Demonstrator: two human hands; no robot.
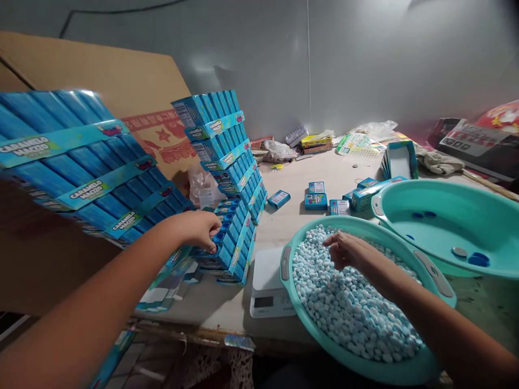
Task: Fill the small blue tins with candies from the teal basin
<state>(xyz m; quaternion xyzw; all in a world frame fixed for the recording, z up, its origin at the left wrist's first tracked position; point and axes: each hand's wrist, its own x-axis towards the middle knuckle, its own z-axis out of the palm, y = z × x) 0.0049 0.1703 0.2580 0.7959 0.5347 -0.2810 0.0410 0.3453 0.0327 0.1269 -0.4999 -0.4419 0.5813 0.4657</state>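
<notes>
My left hand [203, 231] is closed, fingers curled down at the row of blue tubes [227, 249] in a printed display box, beside their dark blue round tops. What its fingertips hold, if anything, is hidden. Over a turquoise basin [302, 310] full of small pale blue and white candies [357, 319], my right hand [344, 249] hovers with curled fingers, the index finger partly extended. Anything inside those fingers is too small or hidden to name. Behind the left hand rises a stack of filled display boxes [221, 127] marked "Caramelo Macizo".
A leaning stack of more boxes [77, 156] stands at left before a large carton [101, 65]. A white scale [263, 294] sits partly under the candy basin. At right, a second turquoise basin [441, 227] holds several blue caps [478, 259]. Small blue packs [316, 201] lie behind.
</notes>
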